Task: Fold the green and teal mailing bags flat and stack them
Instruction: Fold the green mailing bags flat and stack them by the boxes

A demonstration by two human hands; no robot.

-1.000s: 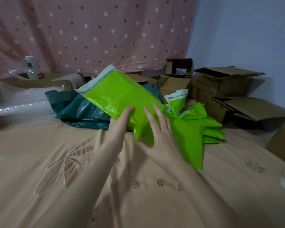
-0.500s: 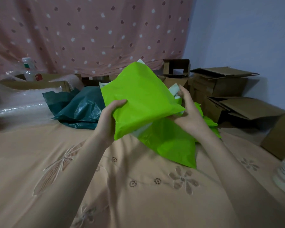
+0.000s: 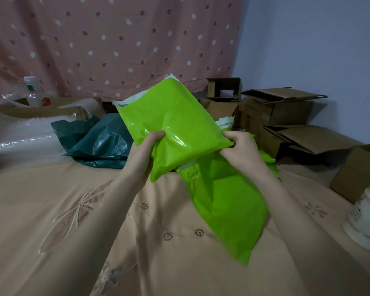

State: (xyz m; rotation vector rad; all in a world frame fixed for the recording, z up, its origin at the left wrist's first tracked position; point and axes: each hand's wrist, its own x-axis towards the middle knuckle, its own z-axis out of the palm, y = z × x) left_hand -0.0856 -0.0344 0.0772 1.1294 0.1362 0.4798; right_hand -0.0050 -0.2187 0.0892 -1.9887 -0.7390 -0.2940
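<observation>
Both hands hold one green mailing bag [image 3: 175, 127] up above the bedspread [image 3: 51, 199] — left hand [image 3: 144, 155] gripping its 8 o'clock edge, right hand [image 3: 242, 150] pinching its 4 o'clock corner. Teal bags [image 3: 98, 142] lie at 10 o'clock.

bed [image 3: 51, 210]: peach embroidered cover | far centre: teal bags [image 3: 100, 144] | right: green bags [image 3: 229, 201], cardboard boxes [image 3: 286, 124] | far left: bubble wrap [image 3: 19, 135]
</observation>
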